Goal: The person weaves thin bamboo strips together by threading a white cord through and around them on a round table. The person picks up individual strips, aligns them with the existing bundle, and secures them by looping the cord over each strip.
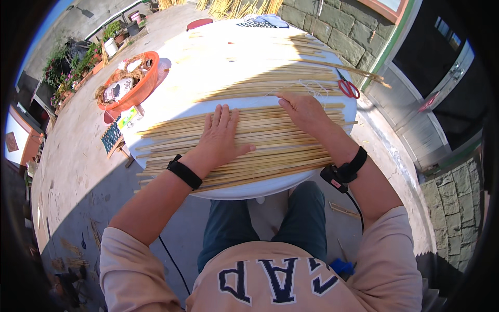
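A layer of straw-coloured stalks (280, 151) lies side by side across the near half of a white round table (244, 195). My left hand (221, 138) rests flat on the stalks with its fingers stretched out and its thumb pointing right. At the far edge of this layer, my right hand (305, 112) is closed, thumb and forefinger pinched on a thin white string (314, 88). The string loops loosely beyond the knuckles, and a short bit shows by the fingertips. The other fingers of the right hand are curled under and mostly hidden.
More stalks (260, 83) lie farther back, partly in glaring sunlight. Red-handled scissors (349, 88) are at the table's right edge. A blue cloth (267, 22) lies at the far edge. An orange basket (140, 93) with bundled things stands left of the table. A stone wall rises behind.
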{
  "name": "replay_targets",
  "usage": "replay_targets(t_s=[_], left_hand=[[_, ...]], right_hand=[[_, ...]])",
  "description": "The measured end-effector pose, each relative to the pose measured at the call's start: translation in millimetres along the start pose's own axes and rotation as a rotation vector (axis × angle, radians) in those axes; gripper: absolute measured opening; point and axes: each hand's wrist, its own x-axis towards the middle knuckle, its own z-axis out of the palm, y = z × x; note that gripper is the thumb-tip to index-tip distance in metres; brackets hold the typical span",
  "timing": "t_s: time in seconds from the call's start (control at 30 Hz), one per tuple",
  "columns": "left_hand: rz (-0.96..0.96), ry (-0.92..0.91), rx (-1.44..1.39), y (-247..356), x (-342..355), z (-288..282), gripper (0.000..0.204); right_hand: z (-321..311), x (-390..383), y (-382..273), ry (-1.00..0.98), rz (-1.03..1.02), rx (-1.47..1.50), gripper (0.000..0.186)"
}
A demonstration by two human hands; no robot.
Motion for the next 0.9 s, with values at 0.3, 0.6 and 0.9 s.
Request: replay_targets(t_s=[0.3, 0.6, 0.9], left_hand=[[-0.07, -0.113, -0.081, -6.4, 20.9, -26.0, 0.064], [-0.101, 0.033, 0.028, -11.4, 19.9, 19.0, 0.06], [-0.089, 0.094, 0.015, -16.1, 15.4, 9.5, 0.06]], right_hand=[[-104.7, 23.7, 36.1, 0.234, 0.072, -0.031, 0.029], [-118.7, 7.4, 29.4, 0.26, 0.146, 0.089, 0.029], [-53.7, -49.1, -19.1, -0.046, -0.049, -0.135, 0.023]])
